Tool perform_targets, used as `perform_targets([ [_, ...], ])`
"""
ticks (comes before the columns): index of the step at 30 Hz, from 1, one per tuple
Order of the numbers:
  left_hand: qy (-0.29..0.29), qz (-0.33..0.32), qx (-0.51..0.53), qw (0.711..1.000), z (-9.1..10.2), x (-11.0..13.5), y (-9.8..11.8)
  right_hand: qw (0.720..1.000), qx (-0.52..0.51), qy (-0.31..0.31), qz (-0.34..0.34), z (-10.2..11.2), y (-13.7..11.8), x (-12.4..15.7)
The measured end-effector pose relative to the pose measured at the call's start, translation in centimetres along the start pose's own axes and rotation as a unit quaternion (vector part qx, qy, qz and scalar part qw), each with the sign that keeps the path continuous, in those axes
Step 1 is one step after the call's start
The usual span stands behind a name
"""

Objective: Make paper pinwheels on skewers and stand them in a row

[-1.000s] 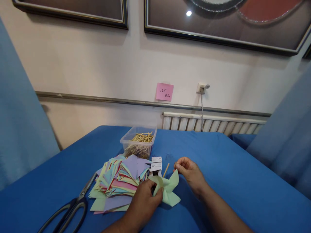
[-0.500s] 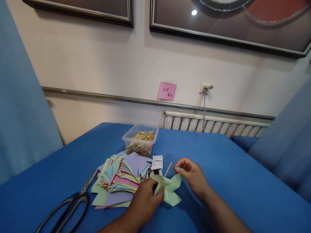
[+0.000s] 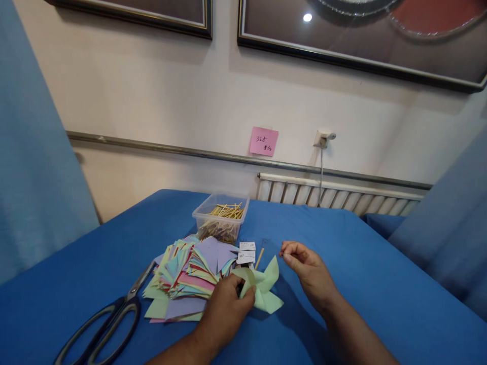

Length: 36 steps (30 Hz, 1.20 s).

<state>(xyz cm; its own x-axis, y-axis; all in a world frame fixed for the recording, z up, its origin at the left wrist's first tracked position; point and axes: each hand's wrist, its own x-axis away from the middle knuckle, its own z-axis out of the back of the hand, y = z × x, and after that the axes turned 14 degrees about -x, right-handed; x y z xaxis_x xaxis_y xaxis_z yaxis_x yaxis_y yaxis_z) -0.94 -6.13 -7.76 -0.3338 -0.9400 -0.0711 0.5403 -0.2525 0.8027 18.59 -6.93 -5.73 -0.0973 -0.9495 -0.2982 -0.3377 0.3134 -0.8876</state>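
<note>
My left hand (image 3: 228,304) grips a pale green paper pinwheel (image 3: 268,289) by its left side, its points curling outward. To the right of it and apart from it, my right hand (image 3: 306,263) is raised with thumb and forefinger pinched together on something tiny and dark that I cannot make out. A thin wooden stick (image 3: 259,257) shows just behind the pinwheel; whether it touches the paper I cannot tell. Beside my left hand lies a pile of cut coloured paper sheets (image 3: 205,261). Small white boxes (image 3: 246,253) sit behind the pinwheel.
Scissors (image 3: 110,314) with dark handles lie at the left on the blue cloth (image 3: 342,238). A clear plastic box (image 3: 203,215) of wooden sticks stands behind the paper pile. Past the table are a radiator (image 3: 342,192), a metal rail (image 3: 182,153) and the wall; blue curtains hang either side.
My right hand has drawn slightly away from the pinwheel, to the right and up, still pinched. The pinwheel has tilted a little, one point now standing higher; my left hand keeps its hold.
</note>
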Motion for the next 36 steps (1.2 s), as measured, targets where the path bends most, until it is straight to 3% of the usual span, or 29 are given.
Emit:
perform_targets([
  [4, 0.047, 0.036, 0.04, 0.997, 0.2, -0.3, -0.2, 0.999, 0.037, -0.012, 0.022, -1.5, -0.4, 1.0],
  [8, 0.099, 0.052, 0.026, 0.993, 0.7, -0.4, 0.3, 0.991, 0.121, -0.054, 0.034, -3.8, 0.9, 2.2],
  [14, 0.121, 0.059, 0.036, 0.99, 0.9, -0.4, 0.8, 0.98, 0.189, -0.007, 0.06, -4.8, 2.6, 2.9],
  [20, 0.103, 0.067, 0.092, 0.988, 0.2, -0.7, -0.3, 0.994, 0.101, 0.047, -0.006, -4.0, 3.4, 2.2],
  [27, 0.087, 0.096, 0.158, 0.979, 0.1, -0.5, 0.7, 0.999, 0.006, -0.024, -0.037, -4.3, 3.6, 2.0],
  [36, 0.062, 0.104, 0.224, 0.967, -0.2, -0.1, 1.0, 0.999, 0.013, -0.013, -0.04, -4.6, 3.6, 2.4],
])
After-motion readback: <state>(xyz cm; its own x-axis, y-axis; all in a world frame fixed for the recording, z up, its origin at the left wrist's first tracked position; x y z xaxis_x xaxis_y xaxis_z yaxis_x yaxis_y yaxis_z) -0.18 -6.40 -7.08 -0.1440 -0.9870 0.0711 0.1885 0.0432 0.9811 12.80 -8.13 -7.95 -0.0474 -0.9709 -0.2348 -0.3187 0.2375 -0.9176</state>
